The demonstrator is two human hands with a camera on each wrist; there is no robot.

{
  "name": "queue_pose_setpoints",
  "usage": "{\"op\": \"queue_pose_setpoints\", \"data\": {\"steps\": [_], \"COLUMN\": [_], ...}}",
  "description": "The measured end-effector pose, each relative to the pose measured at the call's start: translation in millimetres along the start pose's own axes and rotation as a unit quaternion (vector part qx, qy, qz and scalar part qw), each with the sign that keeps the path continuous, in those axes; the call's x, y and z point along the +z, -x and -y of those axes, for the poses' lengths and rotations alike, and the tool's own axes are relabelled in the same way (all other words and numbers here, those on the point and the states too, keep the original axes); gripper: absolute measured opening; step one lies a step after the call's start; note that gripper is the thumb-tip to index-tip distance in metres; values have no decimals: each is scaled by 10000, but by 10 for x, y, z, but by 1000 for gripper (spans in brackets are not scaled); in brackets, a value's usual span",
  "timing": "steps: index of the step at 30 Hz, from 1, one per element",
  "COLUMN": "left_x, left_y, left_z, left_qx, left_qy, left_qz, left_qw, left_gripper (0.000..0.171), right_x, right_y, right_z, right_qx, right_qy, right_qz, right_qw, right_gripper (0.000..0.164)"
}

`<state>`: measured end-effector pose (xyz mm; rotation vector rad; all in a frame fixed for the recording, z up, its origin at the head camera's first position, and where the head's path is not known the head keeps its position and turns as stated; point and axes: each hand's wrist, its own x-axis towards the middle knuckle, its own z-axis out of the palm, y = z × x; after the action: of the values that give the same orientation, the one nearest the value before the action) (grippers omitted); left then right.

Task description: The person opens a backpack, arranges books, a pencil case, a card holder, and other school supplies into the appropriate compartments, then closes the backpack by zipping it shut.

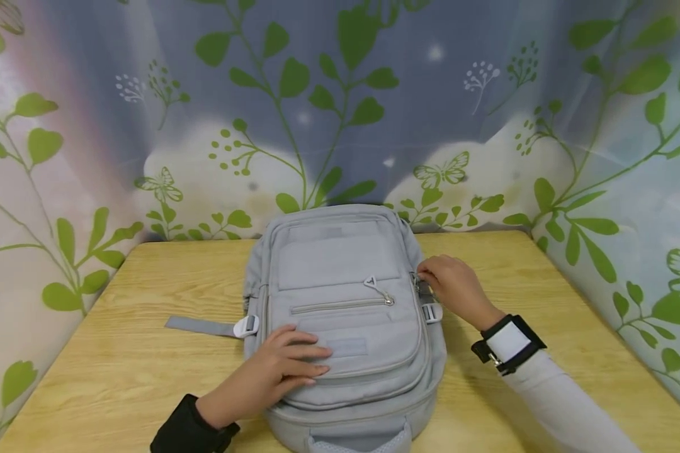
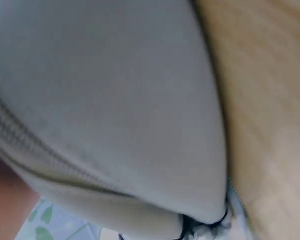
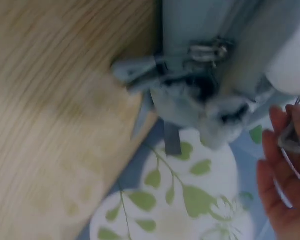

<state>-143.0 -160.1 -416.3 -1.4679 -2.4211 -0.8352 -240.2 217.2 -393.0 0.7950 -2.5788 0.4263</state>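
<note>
A light grey backpack (image 1: 340, 261) lies on its back on the table, its top handle (image 1: 368, 443) toward me. My left hand (image 1: 283, 368) rests on the lower part of the front panel, fingers extended. At the right edge of the bag, my right hand (image 1: 459, 289) pinches a zipper pull (image 3: 292, 142), whose triangular loop shows between the fingers in the right wrist view. A second triangular pull (image 1: 371, 283) lies loose on the front pocket zipper (image 1: 340, 306). The left wrist view shows mostly the bag's side and a zipper (image 2: 45, 155).
The wood-grain table (image 1: 164, 371) carries the bag. A strap (image 1: 198, 325) with a white buckle (image 1: 246, 326) sticks out to the left; another buckle (image 1: 432, 313) sits on the right side. A leaf-patterned curtain (image 1: 340, 113) borders the back and both sides.
</note>
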Motion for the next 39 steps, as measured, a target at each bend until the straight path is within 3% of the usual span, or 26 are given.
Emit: {"op": "queue_pose_setpoints", "data": {"steps": [2, 4, 7, 9, 11, 13, 16, 17, 18, 19, 21, 24, 31, 37, 39], "left_x": [-41, -103, -228, -318, -390, -437, -451, -444, -435, -423, -409, -388, -311, -252, -243], "left_y": [-8, -5, 1, -5, -31, -63, -121, -138, -155, -172, -202, -247, -330, -378, -386], "left_z": [14, 43, 138, 240, 356, 458, 539, 540, 534, 529, 490, 461, 392, 376, 373], "left_qx": [-113, -401, -1297, -2123, -2850, -3464, -4052, -4180, -4250, -4267, -4362, -4289, -4245, -4145, -4108], "left_qy": [7, -61, -279, -65, 632, 1489, 2329, 2463, 2468, 2443, 2552, 2574, 2562, 2343, 2283], "left_qz": [-30, -305, -1067, -1313, -1230, -827, -189, -32, 85, 146, 231, 256, 254, 117, 75], "left_qw": [9999, 9987, 9854, 9683, 9485, 9225, 8839, 8744, 8709, 8707, 8626, 8655, 8680, 8793, 8826], "left_gripper": [29, 31, 44, 58, 70, 78, 83, 84, 84, 84, 81, 80, 78, 76, 75], "right_x": [76, 124, 152, 160, 170, 186, 216, 222, 225, 227, 219, 183, 69, 7, -8], "right_y": [-40, -55, -67, -91, -123, -154, -175, -168, -156, -137, -85, 14, 134, 153, 155], "right_z": [-17, -20, -4, 13, 30, 40, 35, 28, 19, 7, -12, -45, -87, -92, -85], "right_qx": [110, 358, 863, 1115, 1263, 1369, 1504, 1530, 1566, 1596, 1719, 1901, 2047, 2166, 2083], "right_qy": [-352, -954, -2109, -2614, -2835, -2856, -2922, -2972, -3042, -3105, -3260, -3396, -3291, -3397, -3310], "right_qz": [84, 330, 791, 1077, 1372, 1572, 1787, 1833, 1880, 1925, 1984, 2003, 2008, 2042, 2002], "right_qw": [9993, 9942, 9705, 9527, 9407, 9354, 9274, 9245, 9207, 9171, 9082, 8991, 8997, 8922, 8983], "right_gripper": [5, 12, 36, 55, 71, 80, 83, 83, 83, 82, 81, 78, 75, 77, 76]}}
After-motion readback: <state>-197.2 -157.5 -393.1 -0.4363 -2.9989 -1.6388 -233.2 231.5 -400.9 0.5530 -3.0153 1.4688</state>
